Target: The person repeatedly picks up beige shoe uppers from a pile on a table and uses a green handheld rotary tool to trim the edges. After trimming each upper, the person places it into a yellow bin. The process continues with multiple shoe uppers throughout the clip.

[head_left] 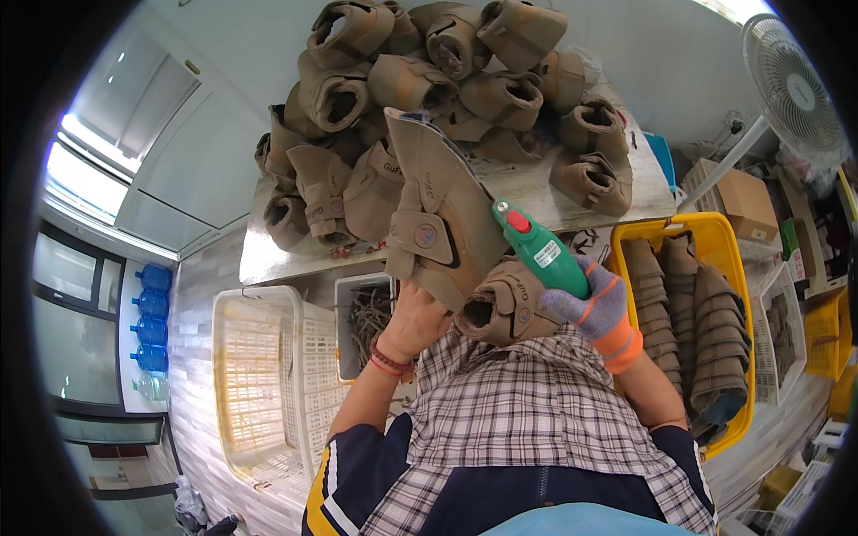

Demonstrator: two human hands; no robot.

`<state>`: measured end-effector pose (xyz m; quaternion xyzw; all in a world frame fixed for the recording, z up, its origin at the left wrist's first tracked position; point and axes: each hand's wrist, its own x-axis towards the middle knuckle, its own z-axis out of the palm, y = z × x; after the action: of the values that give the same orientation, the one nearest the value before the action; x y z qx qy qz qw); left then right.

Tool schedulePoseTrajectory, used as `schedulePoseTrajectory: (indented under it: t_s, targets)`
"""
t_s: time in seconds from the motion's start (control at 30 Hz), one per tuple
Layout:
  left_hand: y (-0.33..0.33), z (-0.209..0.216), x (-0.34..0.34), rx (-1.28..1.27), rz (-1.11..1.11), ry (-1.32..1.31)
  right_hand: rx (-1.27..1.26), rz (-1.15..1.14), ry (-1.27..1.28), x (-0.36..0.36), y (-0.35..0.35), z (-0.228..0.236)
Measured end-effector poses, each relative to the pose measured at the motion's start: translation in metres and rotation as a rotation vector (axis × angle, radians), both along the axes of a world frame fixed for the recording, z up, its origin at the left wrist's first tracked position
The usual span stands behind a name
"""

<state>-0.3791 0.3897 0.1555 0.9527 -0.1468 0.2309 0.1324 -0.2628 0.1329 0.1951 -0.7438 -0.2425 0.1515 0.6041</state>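
My bare left hand (413, 323) grips the lower end of a brown fabric sleeve (451, 201), which stands up in front of me with a strap and a round badge on its side. In my right hand (592, 308), gloved in grey and orange, is a green handheld power cutter (545, 250) with a red button. Its narrow tip meets the sleeve's right edge; whether it is cutting cannot be made out. A second brown sleeve (508, 302), rolled into a tube with its opening toward me, lies on my checked apron (527, 393) between my hands.
Brown sleeves (393, 85) are heaped on the table (259, 250) ahead. At right, a yellow crate (737, 357) holds stacked sleeves; a white fan (791, 85) stands beyond. White baskets (259, 299) and a grey bin (344, 295) of strips sit at left.
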Motion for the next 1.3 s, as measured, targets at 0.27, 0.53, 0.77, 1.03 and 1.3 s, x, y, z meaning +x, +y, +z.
schedulePoseTrajectory:
  t_s: [0.27,0.53,0.77,1.03,1.3]
  targets:
    - [0.001,-0.008,-0.010,0.077,-0.118,0.086,0.091,0.014,0.162,0.005,0.003,0.016]
    - [0.009,0.002,-0.039,0.035,0.100,-0.003,0.031,-0.251,0.143,0.029,-0.026,-0.026]
    - [0.019,0.010,-0.032,-0.014,0.249,-0.256,-0.007,-0.373,0.168,0.023,-0.063,-0.042]
    - [0.000,0.039,-0.017,0.069,0.128,-0.371,-0.038,-0.524,0.125,0.021,-0.096,-0.071]
    - [0.036,0.094,0.100,0.111,0.036,-0.710,0.096,-0.665,0.073,0.059,-0.106,-0.066]
